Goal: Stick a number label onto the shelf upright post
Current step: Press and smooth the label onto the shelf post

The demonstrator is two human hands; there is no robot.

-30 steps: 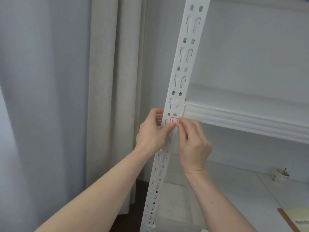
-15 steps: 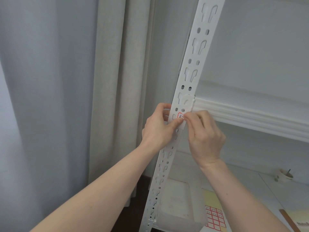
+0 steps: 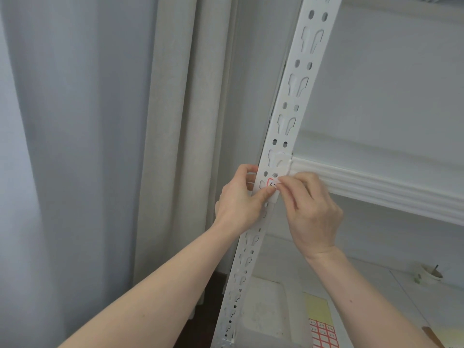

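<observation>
The left hand grips the white slotted metal upright post, thumb under the small red-bordered paper number label; the right hand pinches its edge (thin, floppy, likely tacky). Best pressed flat from one edge.

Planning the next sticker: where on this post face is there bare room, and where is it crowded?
Free: solid strips of the post between slot pairs above the shelf beam. Crowded: just below the beam joint, where the left hand and right hand meet over the label.
</observation>
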